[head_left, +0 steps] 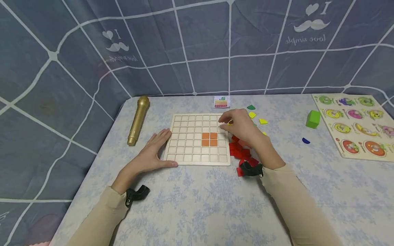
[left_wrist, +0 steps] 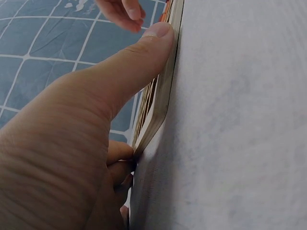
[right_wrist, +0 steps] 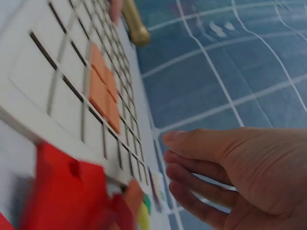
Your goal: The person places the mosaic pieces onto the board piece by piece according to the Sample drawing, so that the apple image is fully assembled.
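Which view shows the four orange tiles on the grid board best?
Head view: the orange tiles form a clear two-by-two block on the grid board. Right wrist shows them slanted and blurred. Left wrist shows only an orange sliver at the board's edge.

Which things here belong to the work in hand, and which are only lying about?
In use: square wooden grid board; four orange square tiles; red square tiles; left hand; right hand.

Lying about: gold microphone; green cube; animal peg puzzle.
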Demonstrator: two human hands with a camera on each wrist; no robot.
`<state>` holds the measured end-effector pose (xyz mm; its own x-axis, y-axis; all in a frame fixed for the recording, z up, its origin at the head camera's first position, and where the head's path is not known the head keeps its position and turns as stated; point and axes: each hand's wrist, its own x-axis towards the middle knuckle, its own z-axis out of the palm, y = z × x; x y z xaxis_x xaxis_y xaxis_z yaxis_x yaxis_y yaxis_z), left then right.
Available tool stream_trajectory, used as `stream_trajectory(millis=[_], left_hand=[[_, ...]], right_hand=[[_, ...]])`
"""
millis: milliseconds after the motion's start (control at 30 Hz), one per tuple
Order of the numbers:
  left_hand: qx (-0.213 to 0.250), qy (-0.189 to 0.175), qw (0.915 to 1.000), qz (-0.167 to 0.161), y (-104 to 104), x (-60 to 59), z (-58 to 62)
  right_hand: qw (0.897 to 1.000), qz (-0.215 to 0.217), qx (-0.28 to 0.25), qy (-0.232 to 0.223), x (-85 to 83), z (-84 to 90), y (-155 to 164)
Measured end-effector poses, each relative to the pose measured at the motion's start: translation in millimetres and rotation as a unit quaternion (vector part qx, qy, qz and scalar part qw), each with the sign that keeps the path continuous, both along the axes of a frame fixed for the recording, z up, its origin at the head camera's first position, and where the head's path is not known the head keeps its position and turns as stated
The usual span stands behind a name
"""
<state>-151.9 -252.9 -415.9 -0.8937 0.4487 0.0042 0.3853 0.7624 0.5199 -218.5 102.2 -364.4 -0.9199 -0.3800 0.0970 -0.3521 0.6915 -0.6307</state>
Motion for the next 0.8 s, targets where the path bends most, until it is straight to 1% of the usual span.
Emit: stream_trajectory(millis=[133,233,367,567,800], left_hand=[[-0.001,0.004,1.0,-0.001,0,0.2,0.7],[0.0,0.005,1.0,0.0,0,0.8,0.0],[0.0,0.006,1.0,0.002,0,1.1,-0.3],[0.001,0.005,1.0,0.001,-1,1.1,-1.5],[0.001,0.003,1.0,0.002,-1,0.7,-2.6]], right_hand=[[1.0,-0.021,-0.008,-0.003,-3.0,3.7,15],[0.999,-0.032,-0.003,-0.007,-4.2,3.4,22],[0.999,-0.046,0.024,-0.014,-5.4,-1.0,25],[0.995,-0.075,0.063,-0.034,-4.7,-8.2,25],[0.994,-0.077,0.064,-0.039,-4.7,-13.8,24]])
